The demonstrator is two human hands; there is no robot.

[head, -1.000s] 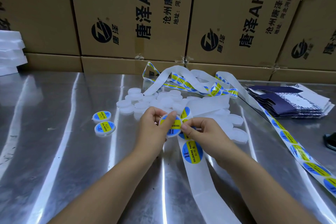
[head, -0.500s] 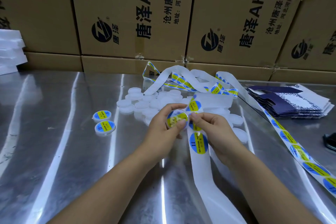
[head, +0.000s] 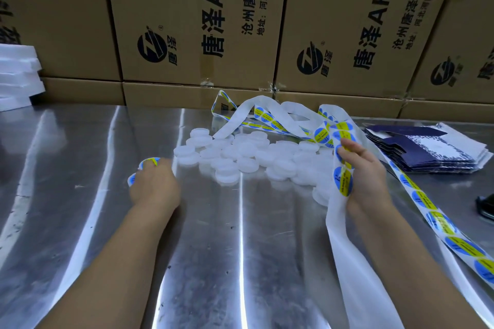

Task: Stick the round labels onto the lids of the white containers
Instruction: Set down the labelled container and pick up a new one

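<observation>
Fingers (head: 350, 148) of right hand (head: 366, 176) pinch the label strip (head: 343, 183); left hand (head: 156, 187), blurred, seems to grip a labelled container (head: 149, 161), nearer the bare containers (head: 240, 157) toward the tabletop's (head: 240, 248) far edge.

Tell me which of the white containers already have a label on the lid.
The containers by the left hand: blue and yellow tops. The middle pile is plain white.
</observation>
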